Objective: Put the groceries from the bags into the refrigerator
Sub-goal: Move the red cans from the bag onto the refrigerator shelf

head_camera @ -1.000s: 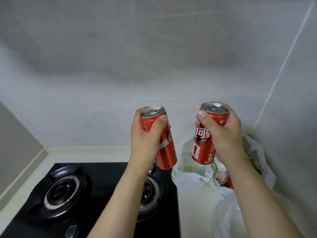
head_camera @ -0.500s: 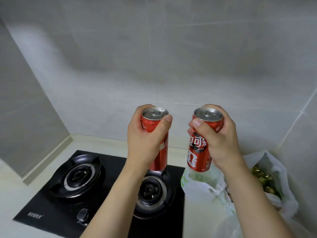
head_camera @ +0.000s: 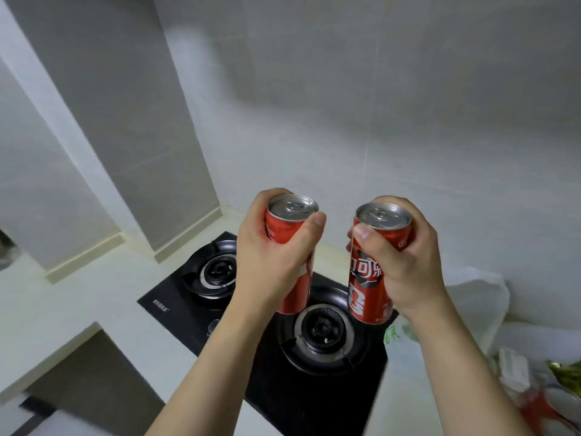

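Note:
I hold two upright red soda cans in the air above the stove. My left hand [head_camera: 270,262] grips the left can [head_camera: 292,212] round its upper body. My right hand [head_camera: 405,262] grips the right can [head_camera: 367,278], whose label with white characters faces me. A white plastic grocery bag [head_camera: 478,297] lies on the counter at the right, with more packaged goods [head_camera: 515,369] and something red showing in its mouth at the lower right. No refrigerator is in view.
A black two-burner gas stove [head_camera: 314,388] is set into the pale countertop [head_camera: 63,303] below my hands. Grey tiled walls rise behind, with a protruding column [head_camera: 125,121] at the back left. A dark gap [head_camera: 88,382] lies beyond the counter's edge at the lower left.
The view has swung left and pulled back; the bag slid toward the right edge and the left column came into sight. Both cans stay gripped, now over the right burner.

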Demonstrator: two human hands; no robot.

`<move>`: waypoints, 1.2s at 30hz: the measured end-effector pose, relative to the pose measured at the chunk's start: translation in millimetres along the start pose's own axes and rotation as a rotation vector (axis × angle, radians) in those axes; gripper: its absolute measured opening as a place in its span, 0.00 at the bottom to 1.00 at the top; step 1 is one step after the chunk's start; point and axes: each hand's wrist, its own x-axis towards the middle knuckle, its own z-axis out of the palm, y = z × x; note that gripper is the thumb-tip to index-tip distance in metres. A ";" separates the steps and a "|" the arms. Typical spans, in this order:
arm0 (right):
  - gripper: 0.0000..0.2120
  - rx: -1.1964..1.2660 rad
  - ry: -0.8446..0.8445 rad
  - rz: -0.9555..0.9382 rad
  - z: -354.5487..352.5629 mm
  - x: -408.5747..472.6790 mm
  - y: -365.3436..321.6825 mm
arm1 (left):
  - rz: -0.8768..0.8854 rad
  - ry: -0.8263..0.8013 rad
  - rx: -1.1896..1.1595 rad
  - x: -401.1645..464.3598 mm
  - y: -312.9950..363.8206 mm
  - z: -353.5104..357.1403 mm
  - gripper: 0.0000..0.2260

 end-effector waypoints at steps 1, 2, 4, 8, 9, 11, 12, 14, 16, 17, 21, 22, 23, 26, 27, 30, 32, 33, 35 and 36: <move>0.14 0.023 -0.021 0.003 7.1 -1.1 0.9 | 0.007 0.022 0.014 -2.8 1.8 -7.0 0.17; 0.14 0.042 -0.041 0.004 14.3 -2.0 1.1 | 0.018 0.047 0.033 -5.5 4.0 -14.7 0.16; 0.15 0.073 -0.082 0.004 29.1 -3.8 -0.6 | 0.043 0.103 0.077 -9.8 8.3 -32.1 0.17; 0.15 0.119 -0.148 0.015 58.9 -11.3 -7.7 | 0.033 0.188 0.115 -17.4 12.3 -69.8 0.18; 0.15 0.132 -0.162 0.018 66.9 -14.1 -9.4 | 0.035 0.202 0.125 -20.0 13.6 -79.3 0.17; 0.14 0.150 -0.191 0.018 84.3 -19.5 -13.5 | 0.047 0.231 0.141 -26.4 18.4 -98.0 0.15; 0.14 0.154 -0.205 0.020 93.7 -22.5 -15.9 | 0.051 0.244 0.150 -30.2 20.7 -107.8 0.15; 0.15 0.158 -0.235 0.021 113.6 -28.7 -21.2 | 0.043 0.263 0.164 -37.4 23.7 -128.4 0.15; 0.14 0.169 -0.277 0.017 134.8 -35.2 -27.4 | 0.033 0.285 0.182 -45.0 26.2 -150.2 0.18; 0.14 0.178 -0.300 0.014 145.5 -38.9 -30.4 | 0.033 0.301 0.197 -49.0 27.5 -161.5 0.19; 0.17 0.198 -0.387 0.016 188.8 -54.5 -41.1 | 0.050 0.389 0.229 -66.4 35.5 -206.8 0.20; 0.18 0.197 -0.411 0.013 199.8 -58.8 -44.1 | 0.053 0.413 0.236 -71.1 37.9 -218.4 0.20; 0.19 0.203 -0.433 0.012 211.0 -63.3 -47.2 | 0.057 0.436 0.242 -75.7 40.3 -230.0 0.19; 0.20 0.226 -0.495 0.021 243.8 -80.3 -56.3 | 0.055 0.509 0.263 -91.9 46.9 -265.4 0.17; 0.20 0.228 -0.519 0.023 254.4 -86.8 -59.0 | 0.050 0.532 0.270 -97.8 49.3 -276.9 0.17; 0.19 0.244 -0.583 0.023 285.3 -108.0 -66.6 | 0.052 0.579 0.296 -116.1 55.0 -309.9 0.17; 0.17 0.278 -0.616 0.030 304.4 -122.3 -72.7 | 0.054 0.611 0.310 -129.5 58.3 -330.3 0.18; 0.17 0.289 -0.637 0.032 313.9 -129.0 -75.7 | 0.054 0.628 0.319 -136.3 59.6 -339.6 0.18; 0.17 0.291 -0.693 0.028 331.8 -141.9 -81.7 | 0.047 0.665 0.341 -150.6 62.3 -356.8 0.19; 0.17 0.299 -0.721 0.031 340.9 -147.8 -83.8 | 0.044 0.686 0.349 -157.8 64.1 -364.8 0.19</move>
